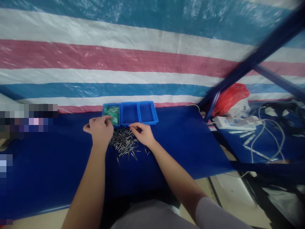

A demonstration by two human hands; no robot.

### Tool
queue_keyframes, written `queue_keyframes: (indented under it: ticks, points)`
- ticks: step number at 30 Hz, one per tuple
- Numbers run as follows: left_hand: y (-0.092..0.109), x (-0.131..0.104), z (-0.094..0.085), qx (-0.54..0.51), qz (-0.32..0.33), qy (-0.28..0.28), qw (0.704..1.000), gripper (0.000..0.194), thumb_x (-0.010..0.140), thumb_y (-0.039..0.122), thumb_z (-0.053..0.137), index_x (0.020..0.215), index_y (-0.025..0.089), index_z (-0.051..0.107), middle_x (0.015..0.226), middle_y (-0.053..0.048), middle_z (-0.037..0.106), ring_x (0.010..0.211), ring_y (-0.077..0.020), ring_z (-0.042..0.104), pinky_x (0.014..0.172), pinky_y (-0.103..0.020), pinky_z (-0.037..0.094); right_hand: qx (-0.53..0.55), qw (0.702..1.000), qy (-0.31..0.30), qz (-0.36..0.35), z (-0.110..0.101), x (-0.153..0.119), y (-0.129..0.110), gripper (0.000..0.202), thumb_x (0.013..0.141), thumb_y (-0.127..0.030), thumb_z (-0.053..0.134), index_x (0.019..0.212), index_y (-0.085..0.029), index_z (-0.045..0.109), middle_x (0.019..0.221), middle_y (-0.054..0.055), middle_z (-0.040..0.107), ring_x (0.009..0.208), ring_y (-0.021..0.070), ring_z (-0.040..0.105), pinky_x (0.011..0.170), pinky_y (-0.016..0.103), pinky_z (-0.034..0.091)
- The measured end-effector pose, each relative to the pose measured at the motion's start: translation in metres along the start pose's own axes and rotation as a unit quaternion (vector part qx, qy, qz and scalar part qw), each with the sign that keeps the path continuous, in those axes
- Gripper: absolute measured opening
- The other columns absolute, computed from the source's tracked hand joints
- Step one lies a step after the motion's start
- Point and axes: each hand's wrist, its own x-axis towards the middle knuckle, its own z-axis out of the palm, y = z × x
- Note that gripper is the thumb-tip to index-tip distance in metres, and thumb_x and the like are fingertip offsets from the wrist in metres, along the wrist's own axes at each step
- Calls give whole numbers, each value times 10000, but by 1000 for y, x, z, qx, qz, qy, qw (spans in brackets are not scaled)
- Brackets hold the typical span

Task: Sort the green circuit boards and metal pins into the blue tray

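My left hand (pixel 101 129) is over the near-left corner of a blue bin (pixel 103 109) that holds small green translucent pieces (pixel 113 114). Its fingers are spread, with one reaching over the bin's contents, and I see nothing held in it. A loose pile of thin dark metal pins or bits (pixel 124 143) lies on the blue table between my hands. My right hand (pixel 144 135) is at the pile's upper right edge, thumb and forefinger pinched together. Whatever is between those fingertips is too small to make out.
Two more blue bins, a middle one (pixel 130 114) and a right one (pixel 147 113), adjoin the first. A striped tarp (pixel 143 60) hangs behind the blue table (pixel 186 143). At right are a blue metal frame (pixel 228 79), a red bag (pixel 232 98), a power strip (pixel 234 123) and cables.
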Motion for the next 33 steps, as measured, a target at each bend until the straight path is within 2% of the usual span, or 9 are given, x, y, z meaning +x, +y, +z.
queue_keyframes:
  ticks: [4, 9, 16, 20, 23, 25, 28, 31, 33]
  points:
    - [-6, -14, 10, 65, 24, 11, 998, 319, 908, 254, 424, 1002, 228, 728, 916, -111, 676, 1154, -320, 482, 1033, -556, 190, -9, 1000, -5, 1, -1, 0, -3, 193, 915, -292, 597, 1017, -198, 731, 846, 30, 756, 688, 136, 673, 678, 274, 547]
    - [-7, -22, 13, 62, 12, 71, 996, 287, 864, 306, 502, 1004, 203, 730, 1140, -171, 579, 1179, -369, 419, 1003, -580, 215, -11, 1000, -10, -5, -1, -2, -2, 210, 932, -315, 578, 1031, -204, 726, 860, 29, 757, 690, 133, 668, 695, 276, 553]
    - [1, -36, 9, 6, 98, 62, 993, 234, 912, 290, 504, 1021, 281, 710, 1167, -77, 658, 1271, -327, 418, 1081, -576, 116, -16, 1000, -9, -4, -2, -1, -1, 212, 917, -327, 587, 1018, -210, 732, 768, 11, 719, 647, 130, 637, 658, 268, 529]
    - [6, -72, 1, -16, 115, 68, 991, 228, 931, 308, 517, 1070, 289, 696, 1135, -50, 689, 1249, -281, 492, 1093, -521, 192, -36, 999, 4, 9, -9, 1, -2, 220, 912, -332, 587, 1008, -207, 740, 550, -51, 564, 497, 107, 501, 555, 244, 442]
    - [4, -113, -9, -34, 160, -10, 987, 287, 930, 333, 528, 1178, 295, 667, 1271, -62, 643, 1227, -248, 549, 1080, -454, 303, -43, 999, 14, 17, -14, 1, -4, 223, 913, -336, 587, 991, -200, 744, 479, -81, 439, 451, 96, 420, 530, 241, 398]
    - [1, -139, -12, -9, 188, -64, 980, 388, 916, 392, 551, 1295, 333, 613, 1460, -64, 522, 1376, -295, 441, 1119, -491, 294, -41, 999, 25, 9, -16, 1, -5, 226, 915, -344, 589, 987, -197, 745, 477, -86, 402, 448, 93, 390, 530, 243, 389]
    - [-1, -165, -10, 56, 173, -103, 978, 701, 786, 598, 671, 1432, 396, 486, 1633, -69, 263, 1508, -444, 149, 1142, -687, 177, -32, 998, 53, 0, -20, 1, -9, 242, 924, -371, 584, 988, -201, 744, 493, -78, 402, 463, 100, 400, 537, 249, 406]
    - [1, -171, -1, 85, 133, -118, 980, 953, 686, 698, 713, 1513, 386, 356, 1666, -93, 136, 1499, -527, -9, 1096, -809, 69, -22, 996, 86, 7, -27, 1, -19, 255, 933, -386, 580, 1014, -202, 737, 537, -51, 496, 518, 119, 512, 578, 264, 465]
    - [2, -168, 5, 85, 110, -124, 983, 1044, 670, 717, 712, 1548, 363, 272, 1674, -112, 60, 1486, -553, -47, 1073, -836, 70, -21, 994, 107, 7, -34, -2, -28, 236, 930, -368, 591, 1024, -204, 732, 659, -11, 618, 635, 141, 612, 676, 288, 525]
